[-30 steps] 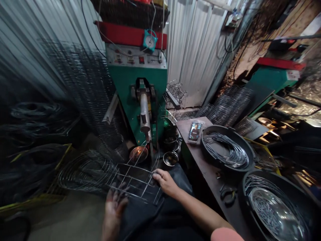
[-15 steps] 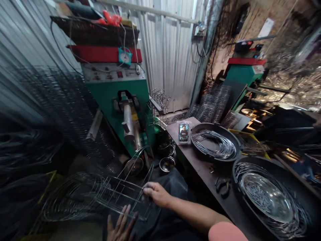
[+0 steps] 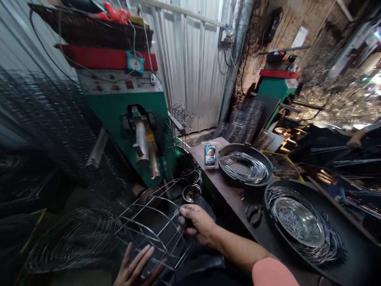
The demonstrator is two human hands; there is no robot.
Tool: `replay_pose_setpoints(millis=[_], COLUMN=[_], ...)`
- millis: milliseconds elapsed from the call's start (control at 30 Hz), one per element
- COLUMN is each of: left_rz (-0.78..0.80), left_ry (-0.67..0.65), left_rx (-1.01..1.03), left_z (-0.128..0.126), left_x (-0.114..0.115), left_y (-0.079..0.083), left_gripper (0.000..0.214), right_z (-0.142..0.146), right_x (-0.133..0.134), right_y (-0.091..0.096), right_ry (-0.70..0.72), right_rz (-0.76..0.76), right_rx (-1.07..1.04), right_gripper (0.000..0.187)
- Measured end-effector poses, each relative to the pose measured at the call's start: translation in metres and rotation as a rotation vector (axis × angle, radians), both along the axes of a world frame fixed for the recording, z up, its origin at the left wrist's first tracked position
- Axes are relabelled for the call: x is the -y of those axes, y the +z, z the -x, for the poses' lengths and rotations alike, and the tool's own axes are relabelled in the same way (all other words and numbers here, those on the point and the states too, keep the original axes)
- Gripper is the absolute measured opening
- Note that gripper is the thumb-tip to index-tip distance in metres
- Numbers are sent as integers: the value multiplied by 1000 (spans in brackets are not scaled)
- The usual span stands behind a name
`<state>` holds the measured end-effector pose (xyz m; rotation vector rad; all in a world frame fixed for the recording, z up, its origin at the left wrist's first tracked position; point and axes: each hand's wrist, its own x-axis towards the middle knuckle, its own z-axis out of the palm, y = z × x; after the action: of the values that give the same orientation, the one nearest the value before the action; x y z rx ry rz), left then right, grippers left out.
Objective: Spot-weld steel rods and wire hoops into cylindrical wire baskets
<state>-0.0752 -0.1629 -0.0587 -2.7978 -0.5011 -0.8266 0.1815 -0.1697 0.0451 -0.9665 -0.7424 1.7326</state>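
Observation:
My right hand [image 3: 199,224] is closed on the edge of a wire rack [image 3: 154,237], thumb and fingers pinching its rods. The rack is an open metal frame of straight and curved rods, held tilted above my lap. My left hand [image 3: 137,265] is at its near side with the fingers spread; whether they touch the rods I cannot tell. Behind the rack stands a green machine [image 3: 104,115] with two thick metal arms [image 3: 143,149] pointing down toward me. To the left lies a heap of bent wire rings [image 3: 74,242], partly in shadow.
On the table [image 3: 232,198] at right are a phone [image 3: 210,154], pliers [image 3: 254,215], a black tray of wire rings [image 3: 244,167], and a larger tray [image 3: 351,254] holding a steel bowl [image 3: 309,226]. Stacked wire racks [image 3: 245,119] stand behind. A co-worker's hand [image 3: 355,139] shows far right.
The rack has turned in my right hand, its curved rods now facing up. My right hand has shifted slightly right and up. The view has swung right, and a co-worker's hand has come into sight.

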Motion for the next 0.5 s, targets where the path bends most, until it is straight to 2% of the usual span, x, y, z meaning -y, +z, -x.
replay_pose_setpoints(millis=[33,100,133,200,233,267,300,333,400,433,500], left_rz=[15,79,140,342,458,567,647,712,898,1041,1379], left_ry=[5,27,60,190,273,353,418,476,598,669,773], left_rx=[10,118,207,417,518,602,663,708,788,856,1036], left_z=[-3,-11,-15,-20,-21,-21,-19,-17,-13,-12,-13], left_x=[0,5,8,12,12,10,7,2,-7,-9,-10], left_y=[1,3,3,4,4,5,6,9,17,22,35], left_gripper=[59,59,55,39,30,23,20,24,38,44,51], right_z=[-10,-44,-70,-134,-170,-206,-240,-269,-310,-322,-332], right_x=[-1,-2,-2,8,18,33,51,71,113,132,162], right_y=[1,0,-2,-12,-19,-28,-37,-47,-67,-77,-94], right_ry=[37,57,9,-234,-349,-428,-460,-430,-407,-384,-352], right_rz=[-61,-219,-287,-289,-172,25,258,476,657,752,810], right_rx=[74,354,564,1046,1276,1490,1670,1770,1789,1787,1790], right_gripper=[38,38,35,27,25,24,24,24,22,18,16])
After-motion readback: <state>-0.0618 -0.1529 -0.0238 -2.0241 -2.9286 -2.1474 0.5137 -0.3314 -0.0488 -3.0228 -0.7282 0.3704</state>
